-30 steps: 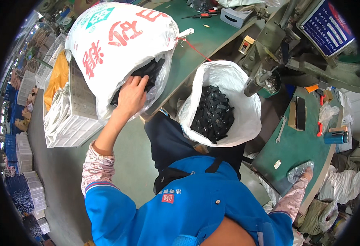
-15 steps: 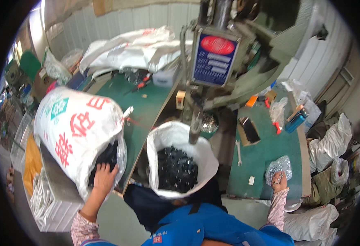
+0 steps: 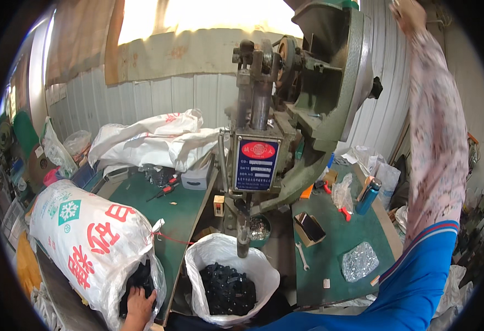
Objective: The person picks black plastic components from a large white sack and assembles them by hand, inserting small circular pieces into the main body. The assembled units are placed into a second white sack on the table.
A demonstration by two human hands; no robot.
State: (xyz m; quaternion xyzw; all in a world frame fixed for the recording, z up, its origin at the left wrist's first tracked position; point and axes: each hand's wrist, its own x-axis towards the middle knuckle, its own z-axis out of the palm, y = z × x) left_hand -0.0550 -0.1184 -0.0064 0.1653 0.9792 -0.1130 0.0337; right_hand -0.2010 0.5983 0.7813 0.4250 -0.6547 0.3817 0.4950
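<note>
1. Left hand (image 3: 139,304): from my end, fingers bent onto the black parts (image 3: 139,276) in the left sack's (image 3: 60,231) mouth, near side. Can't tell if it's gripping any.
2. Right hand (image 3: 410,16): held up high, far right, too blurry for me to call.
3. Parts look stiff and light, maybe slick; I'd pinch from the top. Sack's soft, probably heavy; I'd hold its mouth.
4. Just right: open bag (image 3: 267,276) with a black heap (image 3: 225,289), press (image 3: 319,138) beyond.
</note>
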